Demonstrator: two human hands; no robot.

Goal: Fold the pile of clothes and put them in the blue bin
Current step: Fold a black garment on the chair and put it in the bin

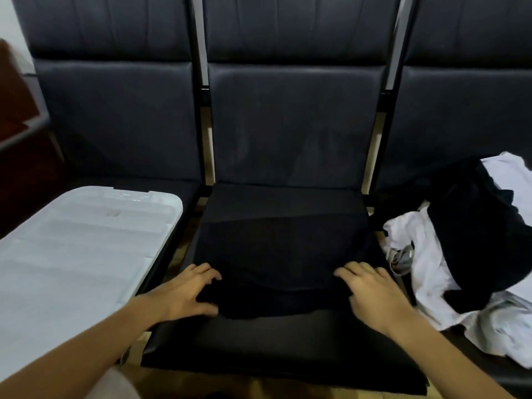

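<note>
A black garment (282, 249) lies spread on the middle seat, partly folded, its near edge bunched. My left hand (187, 292) grips the garment's near left edge, thumb under the fabric and fingers curled on top. On the near right edge lies my right hand (371, 292), fingers bent and pressing into the cloth; whether it pinches the cloth is unclear. A pile of white and black clothes (466, 254) sits on the right seat. The bin's white lid (80, 254) covers the bin on the left seat; no blue part shows.
Three dark padded seats (288, 125) with backrests stand in a row, split by metal frame posts (201, 90). A dark wooden piece of furniture (17, 125) is at the far left. The middle seat's front edge (259, 355) is near me.
</note>
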